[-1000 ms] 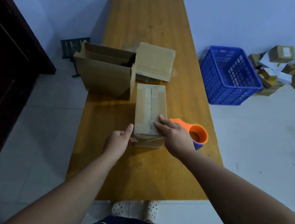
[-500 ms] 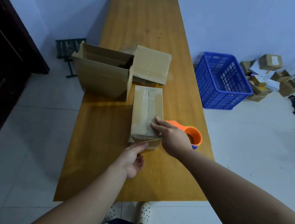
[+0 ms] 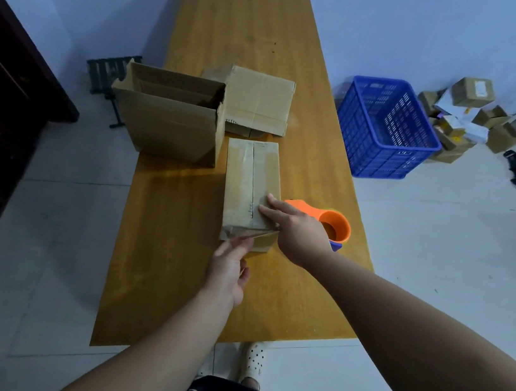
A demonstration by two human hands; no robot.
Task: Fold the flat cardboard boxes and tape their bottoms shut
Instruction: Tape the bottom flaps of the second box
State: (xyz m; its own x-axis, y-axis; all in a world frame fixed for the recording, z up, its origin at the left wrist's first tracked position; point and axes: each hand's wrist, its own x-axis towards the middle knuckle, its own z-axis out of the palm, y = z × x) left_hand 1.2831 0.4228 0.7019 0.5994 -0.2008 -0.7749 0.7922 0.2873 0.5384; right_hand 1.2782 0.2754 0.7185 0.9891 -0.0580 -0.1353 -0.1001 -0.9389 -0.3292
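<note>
My right hand (image 3: pixel 299 231) lies flat, fingers spread, on the taped box (image 3: pixel 251 187); my left hand (image 3: pixel 229 271) pinches the tape end (image 3: pixel 246 233).

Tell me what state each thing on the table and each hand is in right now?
Taped box: lying down, seam taped.
Open box: standing, top open.
Flat cardboard: unfolded.
Tape dispenser: resting on table.
Left hand: pinching the tape end.
Right hand: pressing on the taped box.

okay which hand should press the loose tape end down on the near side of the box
Left hand, probably: its fingertips already touch the tape end, while the right hand steadies the box.
</note>
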